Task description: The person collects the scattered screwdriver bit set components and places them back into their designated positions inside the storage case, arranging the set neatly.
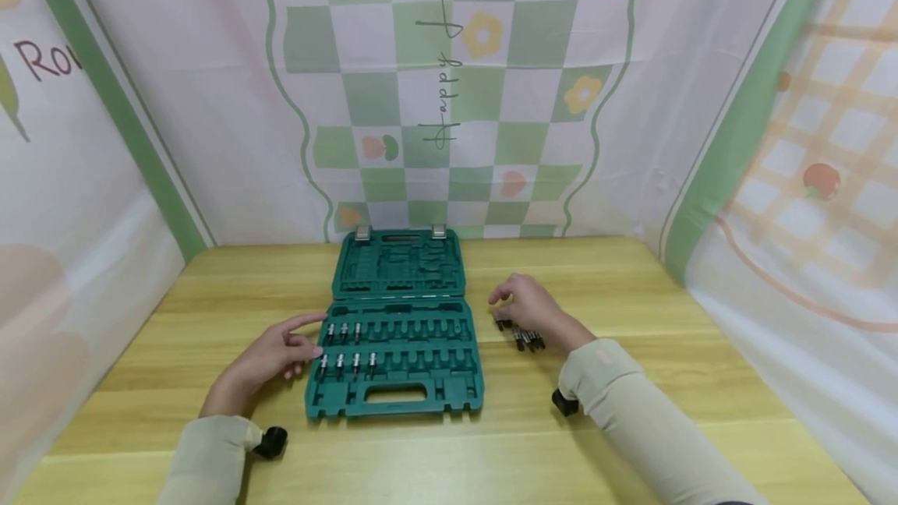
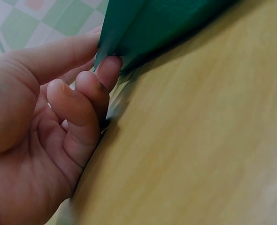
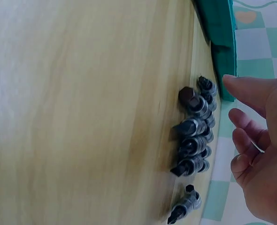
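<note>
Green case (image 1: 414,343) holds seven bits (image 1: 355,363); left hand (image 1: 268,353) touches, right hand (image 1: 529,306) hovers, grips apart.

The case (image 1: 337,392) lies on the worktop (image 1: 449,458), its lid (image 1: 400,263) laid back behind its base. Seated bits (image 1: 356,363) fill the left end of the base: three in the back row, four in the front. Left fingers (image 1: 305,321) are at its left edge. Right of the case lie loose bits (image 3: 192,145), right fingers (image 1: 503,288) above. A curtain (image 1: 484,92) hangs behind.
</note>
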Demonstrator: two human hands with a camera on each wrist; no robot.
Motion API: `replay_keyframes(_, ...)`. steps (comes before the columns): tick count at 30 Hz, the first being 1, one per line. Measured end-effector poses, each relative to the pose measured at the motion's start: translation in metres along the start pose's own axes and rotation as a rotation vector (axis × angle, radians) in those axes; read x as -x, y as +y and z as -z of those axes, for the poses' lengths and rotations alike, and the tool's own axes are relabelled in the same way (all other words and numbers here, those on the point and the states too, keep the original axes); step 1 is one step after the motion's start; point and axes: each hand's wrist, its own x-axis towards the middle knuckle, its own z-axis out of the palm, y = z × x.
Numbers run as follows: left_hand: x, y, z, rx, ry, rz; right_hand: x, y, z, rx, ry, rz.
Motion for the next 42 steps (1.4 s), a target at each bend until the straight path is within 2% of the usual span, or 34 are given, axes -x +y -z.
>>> replay_keyframes(10,0.0001,-0.0004,0.0003,-0.005,-0.002,0.002,0.0015,0.0061,-0.0001,0.030,-0.040,0.010)
replay_keyframes(16,0.0004,0.0001,0.0009,-0.004,-0.005,-0.010,-0.0003,0.0060,0.0002,0.032,-0.070,0.049)
replay_keyframes(27,0.0005,0.0000,0.0012,-0.007,0.000,-0.006,-0.0031,0.0050,-0.0026,0.112,-0.085,0.071)
replay_keyframes(37,-0.0007,-0.0003,0.0000,-0.002,-0.007,-0.008,-0.0035,0.0080,0.0010,0.035,-0.128,0.127)
replay_keyframes(42,-0.0012,-0.0006,-0.0001,-0.002,-0.010,-0.009,-0.0033,0.0092,0.0019,0.034,-0.136,0.145)
